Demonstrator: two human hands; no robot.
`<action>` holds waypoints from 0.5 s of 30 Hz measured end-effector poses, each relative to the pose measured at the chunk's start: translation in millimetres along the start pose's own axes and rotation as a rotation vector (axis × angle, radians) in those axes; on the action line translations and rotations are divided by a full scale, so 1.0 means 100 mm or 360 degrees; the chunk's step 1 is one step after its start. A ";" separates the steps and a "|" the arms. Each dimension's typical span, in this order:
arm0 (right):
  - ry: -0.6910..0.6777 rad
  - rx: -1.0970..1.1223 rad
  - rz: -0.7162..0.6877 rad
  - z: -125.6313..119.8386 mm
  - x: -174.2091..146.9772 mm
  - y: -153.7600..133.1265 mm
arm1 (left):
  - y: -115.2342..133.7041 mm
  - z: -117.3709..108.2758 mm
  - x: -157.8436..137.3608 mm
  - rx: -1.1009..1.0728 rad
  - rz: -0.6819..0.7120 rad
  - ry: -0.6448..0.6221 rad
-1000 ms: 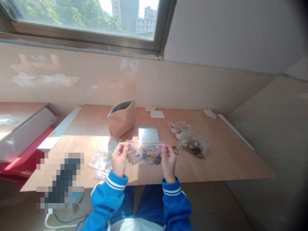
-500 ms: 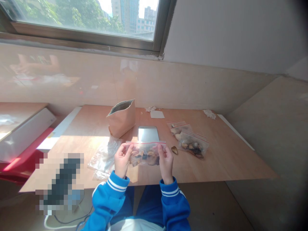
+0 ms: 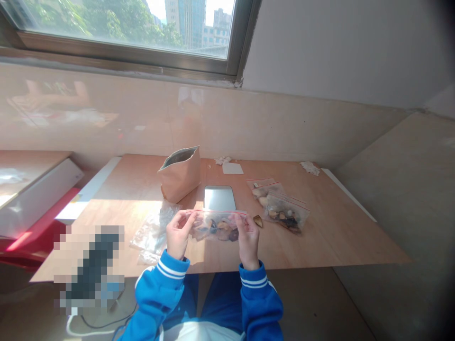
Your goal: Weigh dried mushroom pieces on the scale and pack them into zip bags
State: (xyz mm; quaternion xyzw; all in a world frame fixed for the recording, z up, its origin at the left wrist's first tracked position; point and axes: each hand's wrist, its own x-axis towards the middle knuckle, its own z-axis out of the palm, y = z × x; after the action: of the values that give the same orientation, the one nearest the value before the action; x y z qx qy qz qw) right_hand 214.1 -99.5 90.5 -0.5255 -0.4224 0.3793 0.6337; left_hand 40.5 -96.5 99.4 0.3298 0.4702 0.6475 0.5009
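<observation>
Between my two hands is a clear zip bag [image 3: 215, 228] with a red line along its top edge and brown and dark dried pieces inside. My left hand [image 3: 178, 232] pinches its upper left corner. At the upper right corner, the fingers of my right hand [image 3: 248, 237] are closed on the same bag. Just behind it lies a flat silver scale-like device [image 3: 219, 196], its near edge covered by the bag. A loose dried slice [image 3: 258, 221] rests on the table right of my right hand. Clear empty-looking plastic bags [image 3: 152, 232] lie left of my left hand.
An open brown paper pouch [image 3: 182, 175] stands behind, left of the device. Filled zip bags [image 3: 286, 213] lie to the right. White paper [image 3: 232, 168] and crumpled tissue [image 3: 310, 168] are at the table's back. A pixelated dark object [image 3: 94, 265] is at the front left.
My hands have moved slightly apart, drawing the bag's top edge wider. The bag has risen a little at its bottom, and its pieces show more spread out.
</observation>
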 end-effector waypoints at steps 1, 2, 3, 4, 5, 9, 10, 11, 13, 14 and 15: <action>0.0001 -0.0011 -0.0012 0.00 0.00 -0.01 | 0.00 0.00 0.00 0.0006 0.0008 -0.0001; 0.0001 -0.0025 -0.0023 0.01 0.00 -0.02 | 0.00 0.00 0.00 0.0013 0.0012 -0.0008; -0.0005 -0.0045 -0.0033 0.01 0.00 -0.03 | 0.00 0.00 0.01 0.0020 0.0011 -0.0018; -0.0017 -0.0068 -0.0039 0.01 0.00 -0.04 | 0.00 -0.01 0.01 0.0024 0.0009 -0.0030; -0.0033 -0.0094 -0.0040 0.00 0.00 -0.06 | 0.00 -0.01 0.01 0.0024 0.0007 -0.0041; -0.0073 -0.0150 -0.0038 -0.01 0.00 -0.08 | 0.00 -0.03 0.02 0.0023 0.0002 -0.0060; -0.0065 -0.0151 -0.0042 -0.01 0.00 -0.08 | 0.00 -0.03 0.03 0.0030 0.0000 -0.0062; -0.0050 -0.0152 -0.0051 -0.01 0.00 -0.07 | 0.00 -0.04 0.03 0.0041 -0.0004 -0.0066; -0.0004 -0.0164 -0.0076 0.00 -0.01 -0.06 | 0.00 -0.03 0.03 0.0071 -0.0007 -0.0075; 0.0017 -0.0173 -0.0086 0.01 -0.02 -0.05 | 0.00 -0.03 0.03 0.0087 -0.0005 -0.0074; 0.0034 -0.0182 -0.0095 0.01 -0.02 -0.05 | 0.00 -0.03 0.03 0.0099 -0.0004 -0.0071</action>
State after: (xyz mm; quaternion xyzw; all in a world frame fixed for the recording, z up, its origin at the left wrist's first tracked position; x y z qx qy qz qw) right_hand 212.5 -101.7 95.3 -0.5521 -0.4522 0.3298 0.6181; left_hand 37.4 -94.7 98.0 0.3590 0.4794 0.6244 0.5015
